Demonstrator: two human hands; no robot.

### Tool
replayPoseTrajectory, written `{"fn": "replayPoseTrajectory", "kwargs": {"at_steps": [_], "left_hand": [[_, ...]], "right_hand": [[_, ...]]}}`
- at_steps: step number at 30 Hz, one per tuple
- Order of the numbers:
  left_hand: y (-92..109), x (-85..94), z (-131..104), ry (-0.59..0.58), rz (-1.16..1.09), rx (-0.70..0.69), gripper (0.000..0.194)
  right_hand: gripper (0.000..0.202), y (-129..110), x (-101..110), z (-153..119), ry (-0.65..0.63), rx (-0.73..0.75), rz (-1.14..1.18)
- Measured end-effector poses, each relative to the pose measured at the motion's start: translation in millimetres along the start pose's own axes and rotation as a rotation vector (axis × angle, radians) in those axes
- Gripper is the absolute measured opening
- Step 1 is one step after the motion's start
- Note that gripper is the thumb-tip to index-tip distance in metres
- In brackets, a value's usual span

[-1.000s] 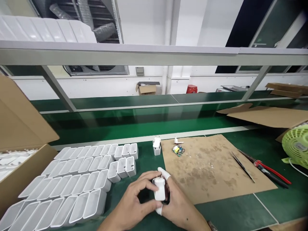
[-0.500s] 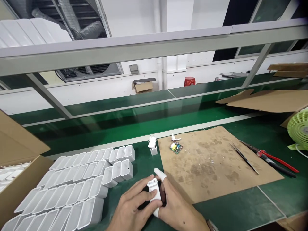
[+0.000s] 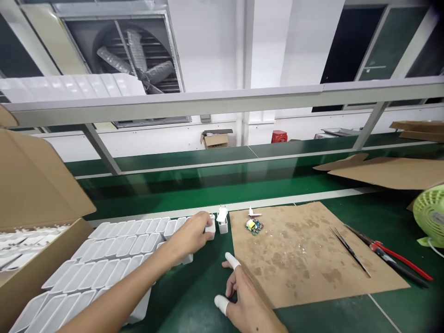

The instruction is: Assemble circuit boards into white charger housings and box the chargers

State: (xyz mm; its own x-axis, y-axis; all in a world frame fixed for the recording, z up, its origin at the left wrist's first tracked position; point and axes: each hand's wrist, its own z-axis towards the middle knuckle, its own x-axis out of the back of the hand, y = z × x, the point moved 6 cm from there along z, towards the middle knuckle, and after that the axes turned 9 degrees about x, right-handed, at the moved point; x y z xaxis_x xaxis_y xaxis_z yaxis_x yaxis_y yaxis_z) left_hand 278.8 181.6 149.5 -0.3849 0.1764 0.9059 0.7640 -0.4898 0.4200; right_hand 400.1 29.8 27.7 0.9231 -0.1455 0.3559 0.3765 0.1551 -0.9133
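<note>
My left hand (image 3: 192,231) reaches out over the front right end of the rows and grips a white plug charger (image 3: 210,227) between thumb and fingers. Most of that charger is hidden by the fingers. Just right of it stands a white housing with a loose pronged plug part (image 3: 222,215) on top. My right hand (image 3: 239,289), with white finger cots on thumb and index finger, hovers near the mat's left edge. Its fingers are apart and nothing is in them. Rows of open white charger housings (image 3: 104,268) stand under and left of my left arm.
A stained brown cardboard mat (image 3: 287,259) bears a small circuit board (image 3: 254,225), a white pronged piece (image 3: 252,212) and tweezers (image 3: 351,252). Red-and-black pliers (image 3: 391,259) lie at its right. A green fan (image 3: 430,212) stands far right, an open carton (image 3: 45,259) of white parts far left.
My left hand has moved away from my right hand, forward and left, carrying the white charger. My right hand has let go of it and opened. The camera view has tilted up.
</note>
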Motion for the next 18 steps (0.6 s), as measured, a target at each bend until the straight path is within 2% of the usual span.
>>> {"fn": "replayPoseTrajectory", "kwargs": {"at_steps": [3,6,9,11,14,16,18], "left_hand": [[-8.4,-9.1,28.6,-0.008,0.003,0.019,0.01],[-7.4,-16.0,39.2,-0.019,-0.022,0.019,0.012],[-1.5,0.8,29.8,0.012,-0.047,-0.004,0.02],[-2.0,25.3,13.2,0.078,-0.054,-0.012,0.024],[-14.7,56.2,-19.7,0.204,0.006,-0.016,0.028],[-26.9,56.8,-39.5,0.245,0.099,-0.041,0.03],[-37.2,41.8,-53.8,0.259,0.182,-0.085,0.028]], "right_hand": [[0.079,2.7,-5.1,3.3,-0.016,0.045,0.012],[0.078,1.2,-10.3,3.6,-0.068,0.057,-0.003],[0.075,-1.0,-2.8,0.0,-0.096,0.02,-0.02],[0.076,-1.2,19.2,-0.2,-0.027,-0.011,-0.054],[0.07,-2.6,69.7,10.3,0.136,0.008,-0.186],[0.063,-5.3,97.3,25.9,0.189,0.089,-0.3],[0.052,-6.7,111.9,44.7,0.198,0.178,-0.39]]}}
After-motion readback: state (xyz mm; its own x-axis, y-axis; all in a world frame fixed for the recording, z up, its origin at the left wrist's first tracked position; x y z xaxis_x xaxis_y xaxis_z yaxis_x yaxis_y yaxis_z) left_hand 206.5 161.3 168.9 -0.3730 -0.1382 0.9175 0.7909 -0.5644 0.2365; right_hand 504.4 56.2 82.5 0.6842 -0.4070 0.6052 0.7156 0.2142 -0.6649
